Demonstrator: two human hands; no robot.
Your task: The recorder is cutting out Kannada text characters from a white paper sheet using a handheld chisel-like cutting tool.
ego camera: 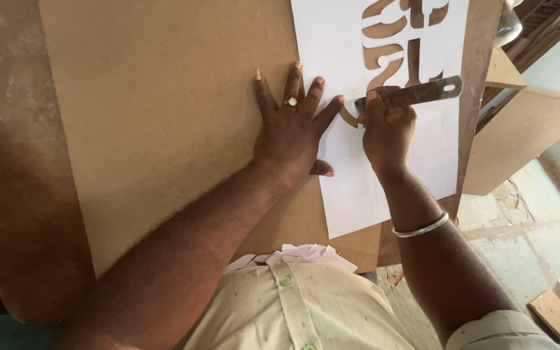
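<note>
Left hand [291,133] spread flat, pressing white paper [351,188] onto brown board [163,116], right hand [389,126] just right, clenched around metal blade [416,94], tip on paper near cut-out shapes [390,45]

This looks like a small woodworking or sign-making workshop. A large fibreboard sheet [163,116] lies on a worn, stained worktable [8,162], more cut boards [526,123] lean alongside, and wood offcuts [555,314] litter the rough stone floor [520,214].
</note>
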